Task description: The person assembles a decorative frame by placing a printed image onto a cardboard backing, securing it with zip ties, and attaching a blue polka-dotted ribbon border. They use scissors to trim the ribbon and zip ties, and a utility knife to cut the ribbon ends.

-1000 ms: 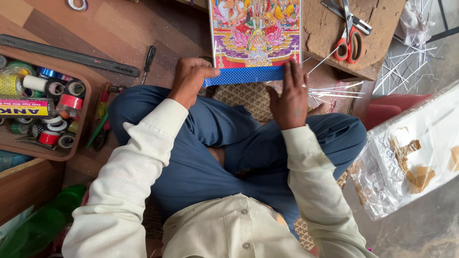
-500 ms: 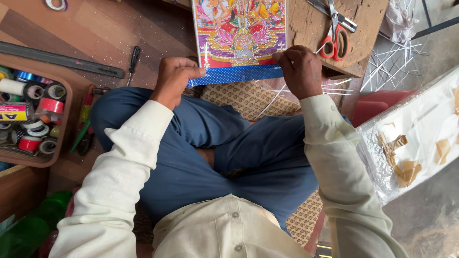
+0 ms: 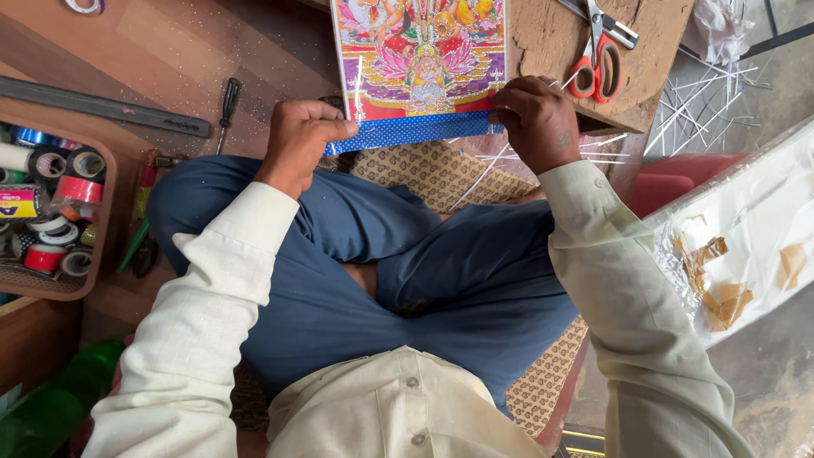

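A colourful printed picture (image 3: 421, 53) lies in front of my crossed legs, with a strip of shiny blue dotted tape (image 3: 413, 133) along its near edge. My left hand (image 3: 301, 142) is curled at the strip's left end, its fingers pressing the tape. My right hand (image 3: 536, 121) pinches the strip's right end at the picture's lower right corner. Both hands stay on the tape, about a picture's width apart.
Red-handled scissors (image 3: 593, 51) lie on a wooden board (image 3: 653, 42) at the upper right. A tray of tape rolls (image 3: 51, 203) sits at the left, with a dark ruler (image 3: 102, 106) and a screwdriver (image 3: 227, 100) nearby. Thin sticks (image 3: 704, 93) and foil-lined packaging (image 3: 746, 229) lie to the right.
My right hand has shifted from lying flat on the picture's lower right to pinching the tape's right end. The left hand stays at the left end.
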`<state>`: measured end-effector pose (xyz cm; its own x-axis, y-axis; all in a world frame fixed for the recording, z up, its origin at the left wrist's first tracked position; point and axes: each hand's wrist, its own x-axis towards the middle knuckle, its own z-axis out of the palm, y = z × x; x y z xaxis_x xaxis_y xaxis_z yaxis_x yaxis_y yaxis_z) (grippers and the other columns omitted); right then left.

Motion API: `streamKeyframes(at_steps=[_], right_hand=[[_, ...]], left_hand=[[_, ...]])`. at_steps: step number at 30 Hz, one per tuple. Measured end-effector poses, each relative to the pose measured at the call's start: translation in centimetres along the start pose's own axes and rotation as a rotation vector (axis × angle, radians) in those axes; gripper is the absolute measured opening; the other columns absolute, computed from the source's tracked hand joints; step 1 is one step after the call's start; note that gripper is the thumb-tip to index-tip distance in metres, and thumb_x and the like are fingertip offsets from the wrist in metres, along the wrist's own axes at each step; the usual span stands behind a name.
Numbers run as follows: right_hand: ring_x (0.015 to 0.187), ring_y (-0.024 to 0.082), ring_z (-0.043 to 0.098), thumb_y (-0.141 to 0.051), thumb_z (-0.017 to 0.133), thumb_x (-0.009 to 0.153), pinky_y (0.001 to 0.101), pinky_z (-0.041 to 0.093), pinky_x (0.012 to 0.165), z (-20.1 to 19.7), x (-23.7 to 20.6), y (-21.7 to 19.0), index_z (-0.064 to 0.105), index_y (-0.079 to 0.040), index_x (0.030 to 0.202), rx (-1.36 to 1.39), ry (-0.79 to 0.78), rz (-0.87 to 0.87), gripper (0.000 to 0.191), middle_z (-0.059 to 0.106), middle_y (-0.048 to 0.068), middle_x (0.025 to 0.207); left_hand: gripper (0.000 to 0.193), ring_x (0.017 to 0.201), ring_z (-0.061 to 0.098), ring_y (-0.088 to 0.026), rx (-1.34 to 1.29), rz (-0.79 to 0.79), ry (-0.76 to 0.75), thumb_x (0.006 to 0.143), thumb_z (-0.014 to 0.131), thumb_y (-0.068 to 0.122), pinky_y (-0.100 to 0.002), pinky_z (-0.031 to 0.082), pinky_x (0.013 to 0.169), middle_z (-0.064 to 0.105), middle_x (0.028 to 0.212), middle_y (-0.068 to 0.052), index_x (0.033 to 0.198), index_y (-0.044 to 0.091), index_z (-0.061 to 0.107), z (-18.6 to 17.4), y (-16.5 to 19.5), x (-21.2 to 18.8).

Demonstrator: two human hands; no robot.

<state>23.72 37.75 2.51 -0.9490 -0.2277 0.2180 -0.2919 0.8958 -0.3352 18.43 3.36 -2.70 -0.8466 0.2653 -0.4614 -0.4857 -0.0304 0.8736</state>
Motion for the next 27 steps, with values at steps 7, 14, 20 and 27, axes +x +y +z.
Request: streamKeyframes(at_steps=[7,14,20,27], right_hand=[[0.097,0.028,0.070,-0.012,0.084,0.090,0.0391,0.056,0.084,-1.1,-0.4,0.9,0.079,-0.007,0.108,-0.164,-0.036,-0.178,0.020,0.075,0.007,0.111],[0.107,0.029,0.070,-0.004,0.079,0.089,0.0395,0.057,0.090,-1.7,-1.7,2.0,0.077,-0.007,0.115,-0.090,-0.028,-0.175,0.026,0.073,0.010,0.119],[0.094,0.030,0.073,-0.014,0.088,0.087,0.0392,0.056,0.085,-3.1,-1.4,8.1,0.078,-0.008,0.113,-0.155,0.223,0.488,0.028,0.075,0.015,0.108],[0.076,0.027,0.073,-0.024,0.092,0.078,0.0412,0.058,0.069,-2.2,0.6,11.3,0.070,-0.002,0.105,-0.112,0.132,0.709,0.041,0.074,0.017,0.088]], left_hand=[[0.013,0.072,0.068,-0.012,0.032,-0.004,-0.007,0.081,0.080,0.004,-0.026,0.053,0.067,0.077,0.085,-0.012,0.090,-0.004,0.073,0.3,0.1,-0.3],[0.016,0.067,0.066,-0.012,0.005,0.006,-0.007,0.083,0.081,0.008,-0.027,0.051,0.060,0.074,0.082,-0.010,0.091,-0.003,0.073,0.3,0.0,-0.4],[0.016,0.064,0.065,-0.011,-0.003,0.043,-0.023,0.083,0.080,0.010,-0.026,0.051,0.057,0.074,0.080,-0.009,0.091,-0.003,0.074,0.5,-0.3,-0.5],[0.016,0.061,0.064,-0.011,-0.034,0.052,-0.027,0.083,0.078,0.011,-0.026,0.050,0.054,0.075,0.078,-0.009,0.089,-0.003,0.075,0.4,-0.7,-0.6]])
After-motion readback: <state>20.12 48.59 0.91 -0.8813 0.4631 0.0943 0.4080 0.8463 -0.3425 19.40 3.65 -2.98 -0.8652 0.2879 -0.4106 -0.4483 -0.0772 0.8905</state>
